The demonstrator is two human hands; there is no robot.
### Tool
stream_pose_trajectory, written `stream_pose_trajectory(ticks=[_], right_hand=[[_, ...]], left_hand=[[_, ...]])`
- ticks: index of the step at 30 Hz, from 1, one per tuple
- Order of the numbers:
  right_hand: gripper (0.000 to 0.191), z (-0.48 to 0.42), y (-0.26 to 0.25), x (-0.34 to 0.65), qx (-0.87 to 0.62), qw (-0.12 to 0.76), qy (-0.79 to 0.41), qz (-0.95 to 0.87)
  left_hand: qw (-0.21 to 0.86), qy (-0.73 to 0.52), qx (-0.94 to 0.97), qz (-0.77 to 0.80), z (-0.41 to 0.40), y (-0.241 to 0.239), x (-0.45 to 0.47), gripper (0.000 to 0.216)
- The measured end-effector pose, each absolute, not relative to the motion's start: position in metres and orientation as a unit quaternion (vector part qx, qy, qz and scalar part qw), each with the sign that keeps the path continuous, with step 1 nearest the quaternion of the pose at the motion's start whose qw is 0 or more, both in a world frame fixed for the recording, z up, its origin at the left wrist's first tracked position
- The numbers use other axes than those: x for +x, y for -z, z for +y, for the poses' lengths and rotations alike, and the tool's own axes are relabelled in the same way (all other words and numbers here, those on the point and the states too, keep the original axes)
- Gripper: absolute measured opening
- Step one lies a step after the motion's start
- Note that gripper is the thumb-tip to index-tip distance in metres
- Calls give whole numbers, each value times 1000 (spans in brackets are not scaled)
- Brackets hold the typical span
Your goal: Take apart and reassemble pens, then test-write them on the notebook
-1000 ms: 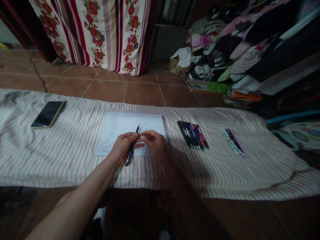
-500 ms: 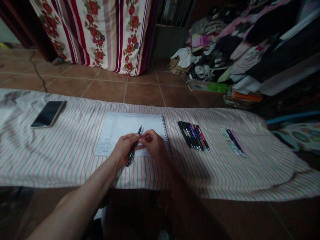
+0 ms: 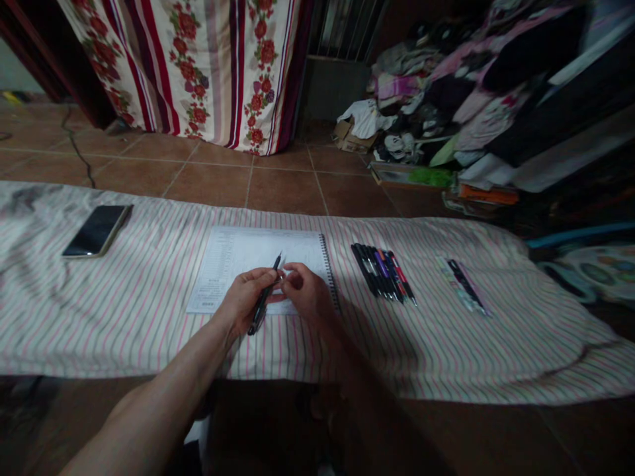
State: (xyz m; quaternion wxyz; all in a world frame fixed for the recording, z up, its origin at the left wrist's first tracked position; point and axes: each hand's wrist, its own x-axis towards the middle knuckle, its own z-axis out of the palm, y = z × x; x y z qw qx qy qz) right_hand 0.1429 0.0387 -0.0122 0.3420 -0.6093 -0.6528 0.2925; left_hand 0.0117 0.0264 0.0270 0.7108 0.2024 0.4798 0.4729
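Observation:
My left hand (image 3: 245, 294) is closed around a black pen (image 3: 260, 305), whose narrow tip points up and away from me. Close beside it, my right hand (image 3: 305, 291) has thumb and forefinger pinched together near the pen's upper part. A tiny shiny bit shows at those fingertips, too small to name. Both hands are above a spiral-bound notebook (image 3: 268, 241) with printed text along its left side. Right of the notebook lies a row of several pens (image 3: 381, 272), mostly black, with purple and red ones among them.
A phone (image 3: 96, 230) lies at the left on the striped cloth (image 3: 153, 284). Farther right are a few slim pens (image 3: 464, 285). Beyond the cloth are a tiled floor (image 3: 282, 188), a flowered curtain (image 3: 213, 73) and a heap of clothes (image 3: 446, 86).
My right fingertips have drawn slightly away from the pen, and a small shiny bit now shows at them. The left hand still holds the pen in much the same pose.

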Motion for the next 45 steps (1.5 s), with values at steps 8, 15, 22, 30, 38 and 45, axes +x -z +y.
stream_pose_trajectory(ticks=[8,15,22,30,38,45], right_hand=[[24,43,6,153,-587,386,-401,-588],[34,47,3,160,-580,434,-424,-544],[19,51,9,181,-640,372,-200,-642],[11,49,14,183,-657,277,-70,-698],[17,50,16,180,-648,269,-96,-706],[22,50,12,178,-651,263,-114,-702]], left_hand=[[707,-448,229,498,27,-22,11,15],[700,-437,258,502,26,-23,14,14],[694,-430,284,503,27,-21,13,14],[695,-420,302,500,26,-17,15,10],[697,-414,303,502,26,-17,15,10],[694,-407,303,512,25,-18,16,13]])
